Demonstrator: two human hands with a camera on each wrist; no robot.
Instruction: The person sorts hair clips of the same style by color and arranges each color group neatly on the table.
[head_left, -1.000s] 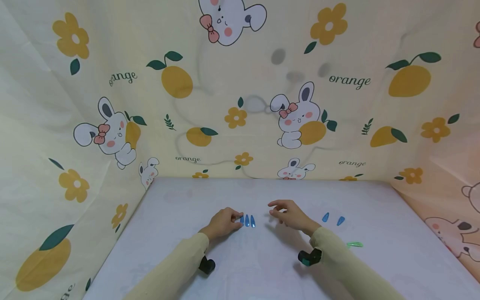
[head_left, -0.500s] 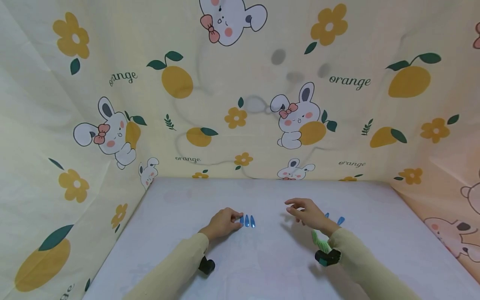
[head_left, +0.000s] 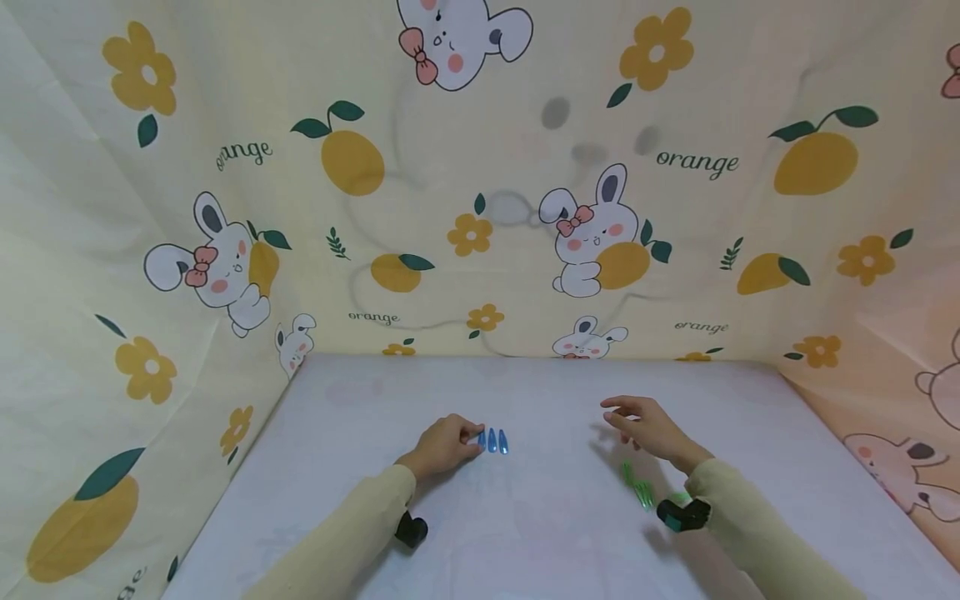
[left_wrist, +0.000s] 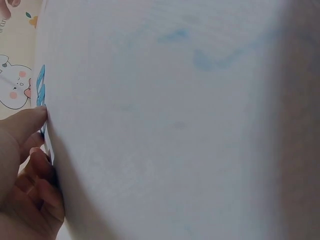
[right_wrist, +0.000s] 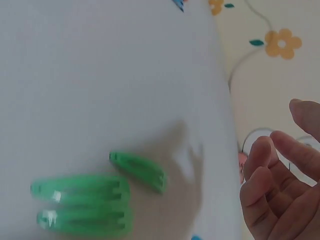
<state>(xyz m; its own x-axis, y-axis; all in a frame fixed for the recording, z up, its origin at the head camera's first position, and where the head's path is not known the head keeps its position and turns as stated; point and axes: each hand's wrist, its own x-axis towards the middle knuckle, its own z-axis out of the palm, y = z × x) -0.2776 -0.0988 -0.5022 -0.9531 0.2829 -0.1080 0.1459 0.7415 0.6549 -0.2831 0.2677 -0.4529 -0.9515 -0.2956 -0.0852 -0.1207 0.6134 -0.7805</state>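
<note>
Three blue snap hair clips [head_left: 503, 441] lie side by side on the white tabletop, left of the middle in the head view. My left hand [head_left: 442, 446] pinches the leftmost one between thumb and forefinger; the left wrist view shows the thumb at the end of a blue clip [left_wrist: 41, 82]. Off to the right, my right hand [head_left: 651, 429] hovers above the table with loosely bent fingers and holds nothing. Green snap hair clips [head_left: 643, 495] lie below it, partly covered by the wrist. Close up, the right wrist view has a single green clip [right_wrist: 139, 171] beside a pair.
A sliver of another blue clip [right_wrist: 196, 238] shows at the right wrist view's bottom edge. Printed cloth walls [head_left: 420, 225] enclose the tabletop [head_left: 480, 533] at the back and sides. Each wrist wears a black camera [head_left: 682, 515].
My right hand has moved rightward, away from the blue row. Its arm now hides the two separate blue clips, while several green clips have come into sight. The left hand stays put.
</note>
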